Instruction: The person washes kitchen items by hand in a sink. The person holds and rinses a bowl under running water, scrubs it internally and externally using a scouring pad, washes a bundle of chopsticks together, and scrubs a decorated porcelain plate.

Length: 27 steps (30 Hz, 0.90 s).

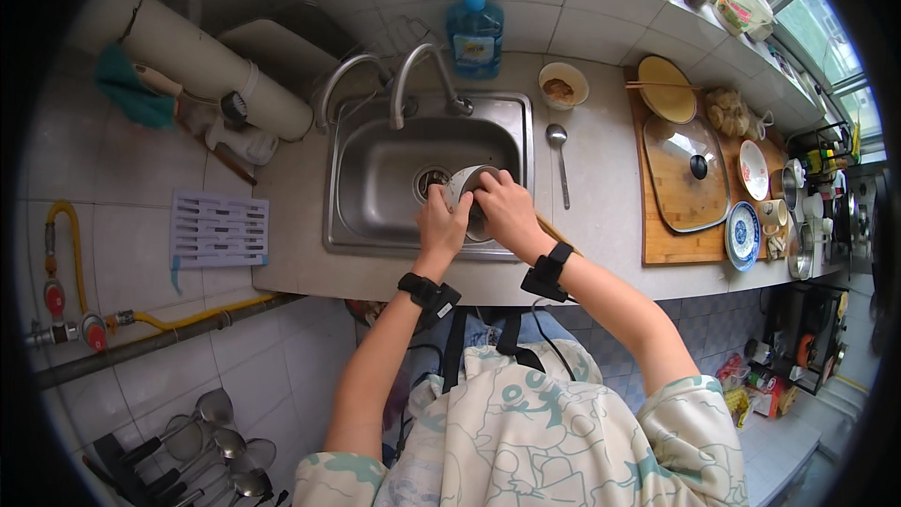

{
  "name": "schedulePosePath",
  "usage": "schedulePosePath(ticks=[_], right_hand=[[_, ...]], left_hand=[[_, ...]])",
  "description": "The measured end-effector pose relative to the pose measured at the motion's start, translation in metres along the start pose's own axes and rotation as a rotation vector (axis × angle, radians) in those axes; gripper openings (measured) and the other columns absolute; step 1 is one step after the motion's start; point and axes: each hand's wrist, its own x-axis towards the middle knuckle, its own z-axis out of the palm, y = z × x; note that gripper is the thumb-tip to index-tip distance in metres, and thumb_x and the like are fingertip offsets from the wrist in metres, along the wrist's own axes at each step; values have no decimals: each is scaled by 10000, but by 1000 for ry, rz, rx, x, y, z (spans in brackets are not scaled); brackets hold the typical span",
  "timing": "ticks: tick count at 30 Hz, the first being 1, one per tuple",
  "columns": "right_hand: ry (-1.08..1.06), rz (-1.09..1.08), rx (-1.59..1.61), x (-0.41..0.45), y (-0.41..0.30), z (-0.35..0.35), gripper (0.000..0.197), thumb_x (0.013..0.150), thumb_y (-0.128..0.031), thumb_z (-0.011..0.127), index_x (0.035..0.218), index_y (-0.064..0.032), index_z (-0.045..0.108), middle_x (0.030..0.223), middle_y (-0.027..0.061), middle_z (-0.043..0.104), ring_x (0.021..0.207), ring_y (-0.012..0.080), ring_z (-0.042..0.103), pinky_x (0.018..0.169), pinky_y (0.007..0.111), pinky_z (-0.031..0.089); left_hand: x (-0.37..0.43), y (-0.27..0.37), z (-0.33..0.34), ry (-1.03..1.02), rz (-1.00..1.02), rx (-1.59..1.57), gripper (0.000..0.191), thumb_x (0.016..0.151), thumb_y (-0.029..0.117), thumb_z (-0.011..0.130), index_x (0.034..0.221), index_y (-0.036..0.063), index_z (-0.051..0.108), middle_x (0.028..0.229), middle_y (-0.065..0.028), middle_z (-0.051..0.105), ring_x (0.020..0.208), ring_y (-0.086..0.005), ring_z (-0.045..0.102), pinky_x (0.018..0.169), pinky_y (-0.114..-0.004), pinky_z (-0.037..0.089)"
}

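Observation:
A white patterned bowl (460, 182) is tilted above the right part of the stainless steel sink (373, 204). My left hand (442, 224) holds it from the left side, thumb near the rim. With its fingers at the bowl's rim and inside, my right hand (504, 213) grips the other side. Another rounded dish (477, 228) shows partly between my hands, lower in the sink; most of it is hidden. Wooden chopsticks (557, 232) stick out past the sink's right edge, partly covered by my right wrist. The drain (431, 180) lies just left of the bowl.
Two curved faucets (415, 70) rise behind the sink, beside a blue detergent bottle (475, 35). To the right are a bowl with brown contents (563, 84), a metal spoon (560, 162), and a wooden board (654, 246) bearing a glass lid (683, 183) and several dishes.

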Motion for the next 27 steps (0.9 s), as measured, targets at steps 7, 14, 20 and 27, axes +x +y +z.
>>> schedulePosePath(ticks=[7, 14, 20, 27], right_hand=[[-431, 863, 1210, 10, 16, 14, 182, 658, -74, 619, 830, -23, 646, 785, 99, 612, 681, 326, 565, 615, 395, 468], [33, -35, -44, 9, 5, 3, 121, 629, -42, 613, 749, -51, 626, 905, 74, 556, 891, 284, 534, 698, 360, 490], [-338, 847, 1279, 14, 22, 14, 180, 732, -131, 658, 830, 18, 636, 638, 65, 572, 574, 124, 565, 560, 286, 464], [89, -308, -214, 16, 15, 4, 308, 623, -148, 673, 871, 30, 637, 783, 115, 637, 743, 328, 592, 674, 374, 494]], left_hand=[[7, -8, 15, 106, 67, -33, 475, 779, 399, 584, 961, -28, 485, 828, -223, 595, 808, -395, 574, 763, -446, 423], [10, -1, 16, 95, 11, -26, 481, 776, 425, 584, 944, -16, 490, 892, -238, 599, 869, -404, 572, 786, -444, 423], [12, 5, 15, 107, 34, -28, 487, 774, 437, 587, 937, -13, 496, 870, -226, 602, 843, -402, 576, 771, -441, 429], [9, -2, 11, 67, -16, -35, 494, 776, 447, 581, 933, -14, 500, 857, -222, 604, 832, -396, 579, 747, -436, 434]])
